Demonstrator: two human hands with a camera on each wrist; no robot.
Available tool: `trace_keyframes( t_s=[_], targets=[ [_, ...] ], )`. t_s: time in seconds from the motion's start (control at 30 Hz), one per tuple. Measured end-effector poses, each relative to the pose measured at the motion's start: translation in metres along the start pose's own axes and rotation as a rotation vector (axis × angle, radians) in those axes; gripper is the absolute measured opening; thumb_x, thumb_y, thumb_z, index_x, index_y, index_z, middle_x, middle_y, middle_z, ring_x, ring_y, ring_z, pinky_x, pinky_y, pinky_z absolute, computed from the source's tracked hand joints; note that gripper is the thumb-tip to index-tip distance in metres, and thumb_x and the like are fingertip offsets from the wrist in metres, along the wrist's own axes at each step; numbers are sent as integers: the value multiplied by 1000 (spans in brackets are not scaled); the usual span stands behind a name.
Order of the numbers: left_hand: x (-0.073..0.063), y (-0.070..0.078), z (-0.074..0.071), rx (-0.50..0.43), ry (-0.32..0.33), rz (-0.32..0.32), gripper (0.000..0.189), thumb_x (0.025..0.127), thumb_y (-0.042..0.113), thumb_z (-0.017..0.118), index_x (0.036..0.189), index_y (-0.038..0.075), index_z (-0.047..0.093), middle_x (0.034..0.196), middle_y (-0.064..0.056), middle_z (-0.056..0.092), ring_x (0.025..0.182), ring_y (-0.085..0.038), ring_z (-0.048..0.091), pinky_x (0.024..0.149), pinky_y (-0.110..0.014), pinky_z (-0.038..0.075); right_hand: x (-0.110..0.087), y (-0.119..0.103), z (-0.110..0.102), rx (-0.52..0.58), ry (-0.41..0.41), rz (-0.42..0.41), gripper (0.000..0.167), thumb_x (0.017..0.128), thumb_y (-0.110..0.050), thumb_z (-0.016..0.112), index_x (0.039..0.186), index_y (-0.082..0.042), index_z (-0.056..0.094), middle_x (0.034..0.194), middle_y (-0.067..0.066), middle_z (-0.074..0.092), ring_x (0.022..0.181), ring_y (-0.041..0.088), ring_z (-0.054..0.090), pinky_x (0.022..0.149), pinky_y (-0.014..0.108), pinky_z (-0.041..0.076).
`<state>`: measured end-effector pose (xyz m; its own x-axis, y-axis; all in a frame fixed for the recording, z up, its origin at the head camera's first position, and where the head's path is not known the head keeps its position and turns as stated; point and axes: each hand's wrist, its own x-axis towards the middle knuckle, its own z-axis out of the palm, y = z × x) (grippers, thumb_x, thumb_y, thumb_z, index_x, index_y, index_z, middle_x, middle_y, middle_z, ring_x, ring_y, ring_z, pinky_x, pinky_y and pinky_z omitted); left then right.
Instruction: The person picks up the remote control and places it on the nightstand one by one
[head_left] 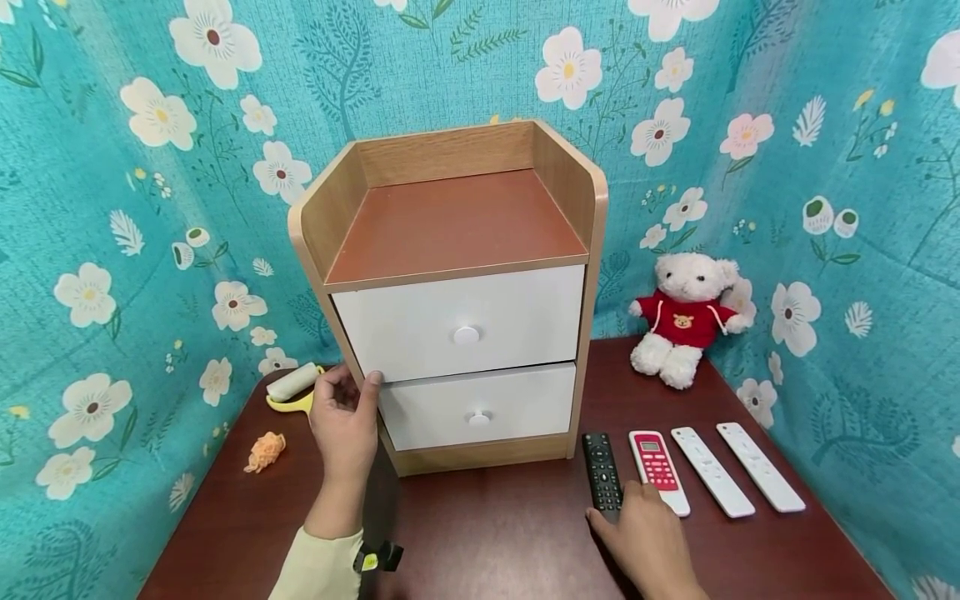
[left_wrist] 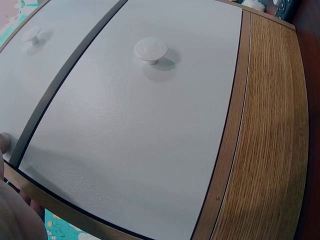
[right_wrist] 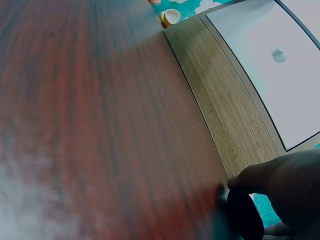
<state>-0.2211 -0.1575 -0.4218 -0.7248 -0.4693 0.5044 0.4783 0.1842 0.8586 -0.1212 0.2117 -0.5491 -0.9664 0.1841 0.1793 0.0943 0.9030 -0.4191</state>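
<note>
Cabinet edge [head_left: 340, 333] in left hand [head_left: 345, 429], black remote [head_left: 602, 468] in right hand [head_left: 647, 535], tabletop [head_left: 487, 525] between.

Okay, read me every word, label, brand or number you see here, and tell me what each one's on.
No text is readable.
Black plastic remote: button markings too small.
Red-and-white plastic remote: screen and button markings too small.
Two slim white plastic remotes: markings too small.
Yellow patch on black wristband: too small.
Light-brown wooden cabinet with white drawers: tiny mark on its frame, unreadable.
</note>
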Motion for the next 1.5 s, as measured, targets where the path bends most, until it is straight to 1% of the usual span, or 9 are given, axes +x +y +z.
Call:
trace_keyframes(
  t_s=[0.17,0.5,0.67,0.8,0.93,1.1,1.23,1.33,1.5],
  targets=[
    [1,0,0,-8,6,3,37,98,6,81,126,-8,63,104,6,67,92,-11,65,77,-15,54,2,-1,0,-20,12,-2,64,82,-44,91,99,13,67,82,22,65,69,42,69,62,58,56],
    [0,2,0,5,5,-4,36,99,8,81,127,-7,64,105,6,67,94,-11,65,78,-15,54,5,1,0,-24,22,14,53,80,-43,88,88,5,68,74,15,63,61,35,66,57,56,53],
    [1,2,0,-1,8,-9,37,98,9,81,127,-6,64,106,7,68,95,-11,66,79,-15,54,5,2,-3,-2,79,0,43,78,-38,87,77,-3,64,66,13,62,58,36,64,54,55,50],
    [1,1,0,6,8,-21,38,98,10,82,128,-6,64,107,8,68,96,-11,66,80,-15,54,4,2,-9,21,93,17,41,78,-38,87,74,-6,63,67,12,63,58,36,63,55,56,50],
    [0,0,0,11,13,-33,37,99,11,82,128,-4,64,108,8,67,98,-11,66,81,-15,54,5,0,-13,30,66,44,39,79,-40,86,75,-7,66,70,11,65,63,33,65,59,57,51],
    [0,0,-1,-7,9,-33,36,99,9,81,127,-4,63,109,7,68,98,-12,66,81,-15,54,5,0,-20,22,60,72,45,81,-43,85,87,1,73,74,15,69,70,36,69,65,60,53],
    [1,0,-1,-14,2,-27,37,98,8,82,127,-5,63,109,6,68,99,-13,67,82,-16,55,2,-2,-33,27,93,83,54,81,-43,86,99,6,76,83,22,73,77,42,72,70,62,53],
    [0,0,0,-3,4,-26,37,98,8,82,127,-5,63,109,7,68,99,-12,66,82,-15,55,0,-7,-46,41,135,81,56,80,-43,87,103,7,77,89,25,74,80,46,72,71,62,53],
    [-1,0,1,14,6,-31,36,99,10,82,126,-5,64,108,8,68,97,-11,67,80,-15,54,1,-17,-68,55,193,97,60,80,-44,87,106,8,76,89,21,73,77,41,71,67,57,52]
  ],
)
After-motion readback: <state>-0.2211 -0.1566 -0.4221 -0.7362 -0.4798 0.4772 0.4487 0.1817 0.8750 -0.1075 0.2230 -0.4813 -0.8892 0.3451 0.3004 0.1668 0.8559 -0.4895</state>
